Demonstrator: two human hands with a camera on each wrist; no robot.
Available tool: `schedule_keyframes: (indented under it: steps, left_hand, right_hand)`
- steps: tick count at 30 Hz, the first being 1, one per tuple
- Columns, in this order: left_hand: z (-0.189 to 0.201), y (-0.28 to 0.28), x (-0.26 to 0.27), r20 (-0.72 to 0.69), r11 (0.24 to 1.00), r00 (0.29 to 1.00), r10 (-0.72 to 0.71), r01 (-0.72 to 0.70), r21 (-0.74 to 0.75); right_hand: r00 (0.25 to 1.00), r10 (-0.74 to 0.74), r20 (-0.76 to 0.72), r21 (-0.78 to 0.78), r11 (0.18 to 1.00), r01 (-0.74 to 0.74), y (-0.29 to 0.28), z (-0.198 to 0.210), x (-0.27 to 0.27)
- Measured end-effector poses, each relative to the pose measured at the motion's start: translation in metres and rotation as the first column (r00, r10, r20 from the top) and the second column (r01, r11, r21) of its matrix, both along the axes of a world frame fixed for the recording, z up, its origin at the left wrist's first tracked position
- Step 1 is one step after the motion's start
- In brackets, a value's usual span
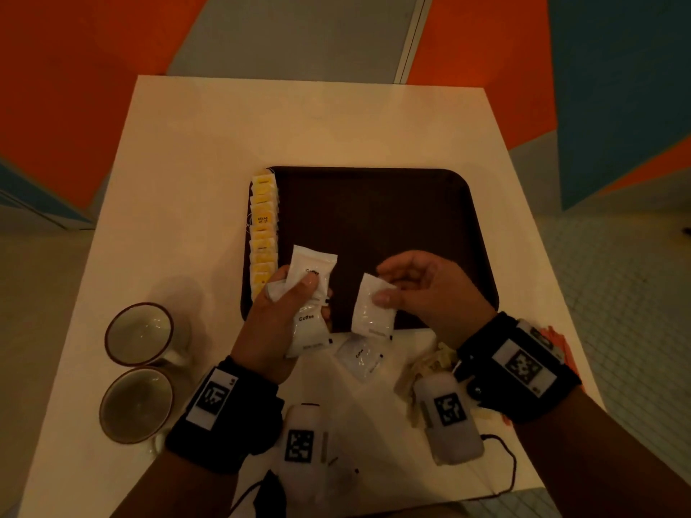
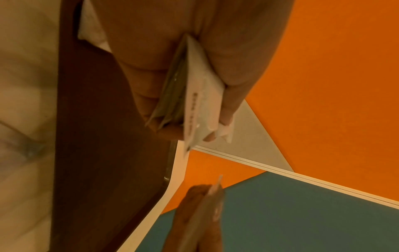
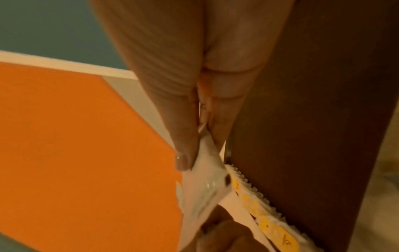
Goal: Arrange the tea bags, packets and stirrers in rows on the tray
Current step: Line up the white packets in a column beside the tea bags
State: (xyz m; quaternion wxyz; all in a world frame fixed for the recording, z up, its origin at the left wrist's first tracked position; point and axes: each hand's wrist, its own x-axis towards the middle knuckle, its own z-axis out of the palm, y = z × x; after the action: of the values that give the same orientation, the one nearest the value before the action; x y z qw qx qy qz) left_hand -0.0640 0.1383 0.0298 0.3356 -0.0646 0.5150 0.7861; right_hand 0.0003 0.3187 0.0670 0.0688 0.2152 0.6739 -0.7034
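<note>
A dark brown tray (image 1: 392,218) lies on the white table, with a row of yellow tea bags (image 1: 263,229) overlapping along its left edge. My left hand (image 1: 295,293) grips a stack of white coffee packets (image 1: 312,293) over the tray's near left corner; the stack (image 2: 198,105) shows edge-on in the left wrist view. My right hand (image 1: 389,291) pinches one white coffee packet (image 1: 372,312) between thumb and fingers, just right of the stack. That packet (image 3: 205,180) hangs below the thumb in the right wrist view. Another coffee packet (image 1: 361,357) lies on the table below the tray.
Two empty cups (image 1: 138,334) (image 1: 136,403) stand at the table's left front. Crumpled tea bags (image 1: 426,368) and orange stirrers (image 1: 559,340) lie near my right wrist. Most of the tray is bare. Cables (image 1: 504,461) run along the near edge.
</note>
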Motion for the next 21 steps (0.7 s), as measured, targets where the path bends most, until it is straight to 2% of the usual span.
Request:
schedule_keyframes:
  steps: [2,4,7,9,12,15,18,19,21]
  left_hand:
    - [-0.001,0.0,0.0,-0.006,1.0,1.0,-0.011,0.011,-0.004]
    - [-0.001,0.0,0.001,0.0,1.0,1.0,-0.023,0.023,0.003]
    - [-0.001,0.003,0.003,-0.021,0.997,0.997,-0.072,0.072,0.01]
    - [-0.001,0.005,0.005,-0.057,0.991,0.989,-0.135,0.135,-0.012]
    - [-0.003,0.01,0.01,-0.091,0.972,0.968,-0.235,0.232,-0.033]
    - [0.0,0.013,0.014,-0.051,0.96,0.959,-0.28,0.279,-0.011]
    - [0.0,0.011,0.014,0.083,0.954,0.95,-0.301,0.301,0.016]
    - [-0.001,0.009,0.013,0.117,0.959,0.952,-0.283,0.28,0.037]
    - [-0.002,0.008,0.012,0.151,0.966,0.954,-0.258,0.253,0.051]
  right_hand:
    - [0.996,-0.093,-0.002,-0.051,0.994,0.093,0.003,-0.001,0.003]
    - [0.986,-0.165,-0.015,-0.165,0.973,0.16,0.004,0.001,0.005]
    - [0.98,-0.181,-0.079,-0.243,0.957,0.157,0.003,0.009,0.003]
    - [0.987,-0.117,-0.114,-0.165,0.982,0.097,-0.001,0.013,-0.001]
    - [0.995,0.046,-0.087,0.052,0.998,-0.041,-0.011,0.014,-0.009]
    - [0.995,0.025,-0.097,0.173,0.985,-0.008,-0.019,0.01,-0.015]
    - [0.987,-0.082,-0.139,0.232,0.966,0.113,-0.013,0.011,-0.016]
    - [0.987,-0.071,-0.143,0.229,0.968,0.103,-0.01,0.013,-0.014]
    - [0.994,0.035,-0.103,0.196,0.981,-0.014,-0.013,0.014,-0.01]
